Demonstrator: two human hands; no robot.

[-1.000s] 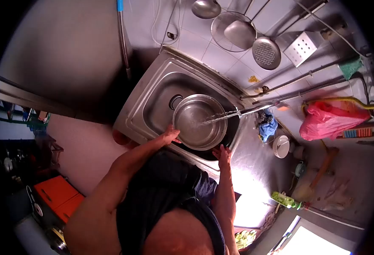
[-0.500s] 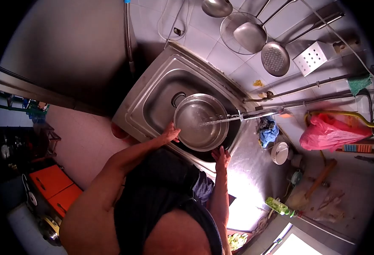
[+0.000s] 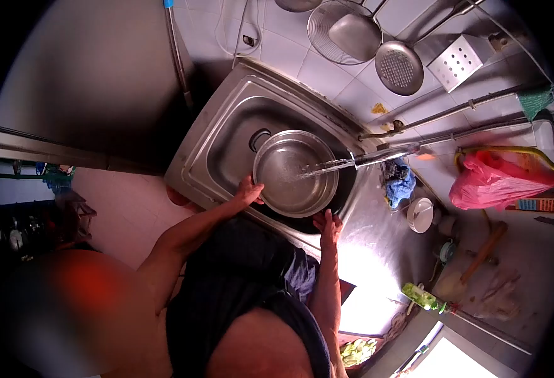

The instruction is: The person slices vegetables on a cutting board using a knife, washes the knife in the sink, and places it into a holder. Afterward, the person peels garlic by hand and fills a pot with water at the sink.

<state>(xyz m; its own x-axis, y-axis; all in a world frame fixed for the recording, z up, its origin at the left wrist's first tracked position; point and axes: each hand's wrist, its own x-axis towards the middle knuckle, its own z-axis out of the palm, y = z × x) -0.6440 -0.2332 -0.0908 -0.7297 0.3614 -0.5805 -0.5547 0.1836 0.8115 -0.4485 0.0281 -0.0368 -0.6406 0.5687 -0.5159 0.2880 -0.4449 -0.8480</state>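
Observation:
A round, wide metal pot (image 3: 283, 194) sits in the stainless steel sink (image 3: 226, 120), with water in it. A stream runs into it from the metal faucet (image 3: 387, 155). My left hand (image 3: 250, 191) grips the pot's left rim, thumb and fingers closed at the edge. At the lower right side, my right hand (image 3: 329, 228) holds the pot's edge with bent fingers, their tips partly hidden. A dark loop (image 3: 260, 140) shows at the pot's upper left; whether it is a handle or part of the sink I cannot tell.
A blue cloth (image 3: 400, 186) and a white bowl (image 3: 420, 215) are right of the sink. On the tiled wall hang a skimmer (image 3: 399, 68), a spatula and a strainer. A pink plastic bag (image 3: 497, 183) hangs at right. A green bottle (image 3: 420, 296) lies lower right.
The camera view has shifted slightly, and a blur now covers the lower left. Both hands stay at the pot, and the water keeps running into it.

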